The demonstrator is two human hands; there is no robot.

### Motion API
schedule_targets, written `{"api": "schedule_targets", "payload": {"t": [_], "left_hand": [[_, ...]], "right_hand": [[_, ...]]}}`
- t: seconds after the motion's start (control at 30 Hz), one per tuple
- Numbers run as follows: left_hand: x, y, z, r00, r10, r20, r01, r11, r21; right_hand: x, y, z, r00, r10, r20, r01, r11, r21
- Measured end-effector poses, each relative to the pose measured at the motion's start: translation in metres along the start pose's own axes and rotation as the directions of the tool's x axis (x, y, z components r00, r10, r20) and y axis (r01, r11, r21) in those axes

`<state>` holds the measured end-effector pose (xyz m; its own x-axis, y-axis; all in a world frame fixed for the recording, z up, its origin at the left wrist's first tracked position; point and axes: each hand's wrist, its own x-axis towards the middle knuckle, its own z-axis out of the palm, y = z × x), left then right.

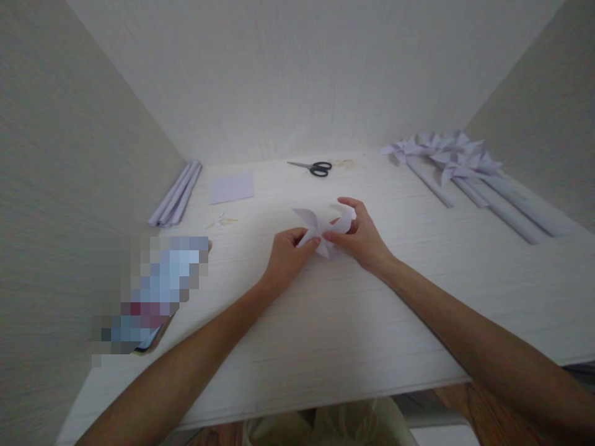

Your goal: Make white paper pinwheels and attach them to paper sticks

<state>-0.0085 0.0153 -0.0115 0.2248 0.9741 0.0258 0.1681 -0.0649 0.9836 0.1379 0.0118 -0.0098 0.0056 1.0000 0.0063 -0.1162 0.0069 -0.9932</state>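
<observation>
A white paper pinwheel [312, 220] with curled blades is held between my two hands, just above the middle of the table. My left hand [289, 254] pinches its left side, with the thumb near the centre. From the right, my right hand [365, 238] grips the pinwheel, thumb pressed close to the centre and index finger raised off the paper. Whether a stick or pin sits behind the pinwheel is hidden. Beyond my hands lie scissors [320, 168] with black handles, their blades pointing left.
Rolled paper tubes [176, 195] lie at the left wall, beside a square paper sheet [232, 188]. Small pale slivers [223, 220] are scattered nearby. Several finished pinwheels on paper sticks [465, 161] are piled at the back right. A blurred-out device [162, 291] rests at the left edge.
</observation>
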Motion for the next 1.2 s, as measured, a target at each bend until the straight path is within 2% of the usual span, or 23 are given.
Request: {"api": "schedule_targets", "payload": {"t": [0.2, 0.4, 0.73, 1.2], "left_hand": [[-0.0003, 0.0004, 0.0002, 1.000, -0.015, 0.005, 0.015, 1.000, -0.003], [-0.0002, -0.0019, -0.0008, 0.999, -0.045, -0.020, 0.044, 0.998, -0.042], [-0.0006, 0.0007, -0.0012, 0.997, -0.079, 0.004, 0.079, 0.992, -0.098], [-0.0002, 0.0002, -0.0014, 0.999, -0.044, 0.001, 0.044, 0.997, -0.067]], "right_hand": [[0.0007, -0.0015, -0.0026, 1.000, 0.003, 0.010, -0.003, 0.997, -0.075], [-0.0009, 0.0009, -0.0002, 0.999, -0.034, -0.032, 0.032, 0.998, -0.052], [-0.0031, 0.0026, 0.0013, 0.994, -0.101, -0.047, 0.097, 0.993, -0.070], [-0.0038, 0.0020, 0.0015, 0.991, -0.128, -0.028, 0.124, 0.987, -0.106]]}}
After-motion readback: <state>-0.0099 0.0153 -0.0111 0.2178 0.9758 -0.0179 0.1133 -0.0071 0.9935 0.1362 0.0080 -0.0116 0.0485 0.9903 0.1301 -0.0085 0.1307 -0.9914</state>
